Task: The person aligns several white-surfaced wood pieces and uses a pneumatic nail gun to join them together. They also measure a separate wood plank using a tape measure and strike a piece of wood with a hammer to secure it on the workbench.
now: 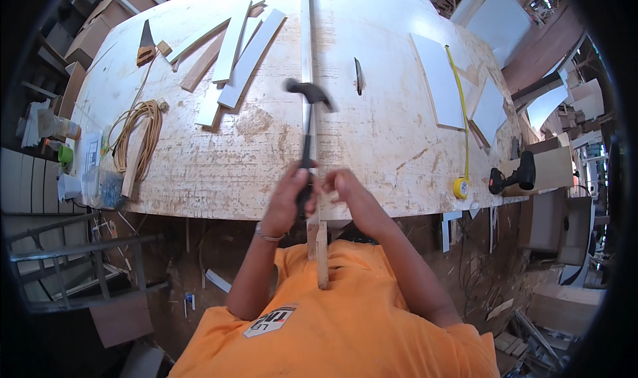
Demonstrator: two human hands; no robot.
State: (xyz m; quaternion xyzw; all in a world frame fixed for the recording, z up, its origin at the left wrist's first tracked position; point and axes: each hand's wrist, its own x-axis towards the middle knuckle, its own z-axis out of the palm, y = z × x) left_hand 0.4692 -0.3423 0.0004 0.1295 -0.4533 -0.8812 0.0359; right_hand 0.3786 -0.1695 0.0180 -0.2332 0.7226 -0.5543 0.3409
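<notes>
My left hand (284, 200) is wrapped round the black handle of a claw hammer (307, 138). The hammer's dark head is raised over a long, narrow white-faced wood strip (306, 25), which runs from the far side of the table toward my body. Just right of that strip is my right hand (349, 190), its fingers curled; whatever they pinch, if anything, is too small to make out. Close to my orange shirt, a short raw wood stick (322, 261) lies alongside the strip's near end and juts past the table edge.
White boards (256, 59) and a handsaw (145, 45) lie at the left, near a coiled cord (143, 135). At the right are a white panel (438, 79), an extended tape measure (460, 187) and a cordless drill (515, 175). A dark slit (359, 76) marks the tabletop.
</notes>
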